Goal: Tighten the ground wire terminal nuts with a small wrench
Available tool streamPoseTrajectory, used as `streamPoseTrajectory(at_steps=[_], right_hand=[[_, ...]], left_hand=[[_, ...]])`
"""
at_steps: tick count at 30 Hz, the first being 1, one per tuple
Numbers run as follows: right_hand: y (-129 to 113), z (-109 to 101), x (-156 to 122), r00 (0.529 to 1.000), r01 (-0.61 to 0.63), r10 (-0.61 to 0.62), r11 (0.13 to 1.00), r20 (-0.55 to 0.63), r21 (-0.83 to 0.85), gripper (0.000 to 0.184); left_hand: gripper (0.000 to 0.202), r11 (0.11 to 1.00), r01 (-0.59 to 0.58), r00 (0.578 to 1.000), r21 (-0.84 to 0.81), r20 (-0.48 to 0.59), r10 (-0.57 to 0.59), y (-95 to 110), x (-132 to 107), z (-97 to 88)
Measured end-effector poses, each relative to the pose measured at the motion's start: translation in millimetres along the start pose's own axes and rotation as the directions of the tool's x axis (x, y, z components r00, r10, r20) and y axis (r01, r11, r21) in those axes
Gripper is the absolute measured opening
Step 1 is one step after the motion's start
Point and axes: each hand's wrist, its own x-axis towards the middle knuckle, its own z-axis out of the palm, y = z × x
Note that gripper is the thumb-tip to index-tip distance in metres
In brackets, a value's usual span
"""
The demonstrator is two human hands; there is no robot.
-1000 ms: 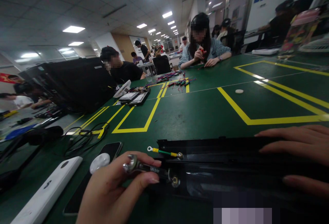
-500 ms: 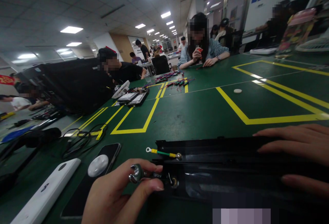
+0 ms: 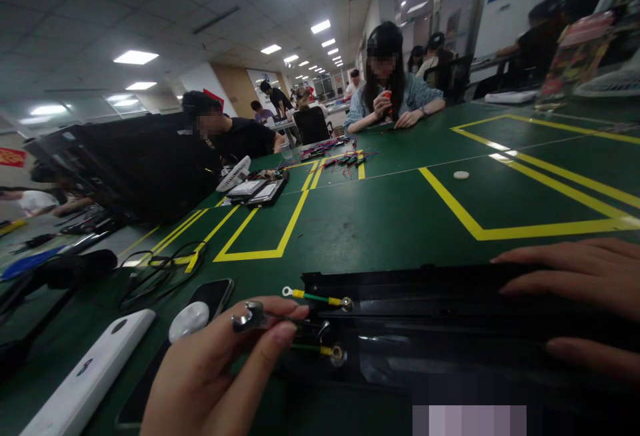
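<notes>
L hand grip clenched on spanner, shaft partly hidden by fingers, far end hard to make out, just above bolt on black panel. R hand grip released, fingers flat on panel. Yellow-green wire on panel's top edge. Lower panel cut off, blurred patch. Open bench beyond.

Ring-terminal wire on panel, phone to left

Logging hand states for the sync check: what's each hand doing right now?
Left hand: closed, pinching an open-end wrench.
Right hand: open, fingers resting on the black panel.
</notes>
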Motion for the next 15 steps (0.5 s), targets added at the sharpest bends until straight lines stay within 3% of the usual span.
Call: streamPoseTrajectory(at_steps=[4,7,11,15], right_hand=[[-1.1,12.7,7.2,0.998,0.011,0.004,0.975,-0.068,0.22,0.072],[0.4,21.3,10.1,0.999,0.011,0.004,0.957,-0.052,0.29,0.074],[3.3,27.2,8.6,0.999,0.002,0.009,0.946,-0.032,0.324,0.075],[3.5,26.1,4.5,0.999,-0.005,0.016,0.943,-0.03,0.334,0.074]], left_hand=[[0.014,0.993,0.072,0.991,-0.096,0.116,-0.06,4.4,8.5,-1.4],[0.015,0.997,0.009,0.981,-0.079,0.194,0.006,2.4,13.4,-1.6],[0.019,0.995,-0.088,0.967,0.04,0.242,0.075,-4.2,13.9,-2.5],[0.019,0.992,-0.12,0.962,0.045,0.251,0.105,-5.3,12.9,-3.2]])
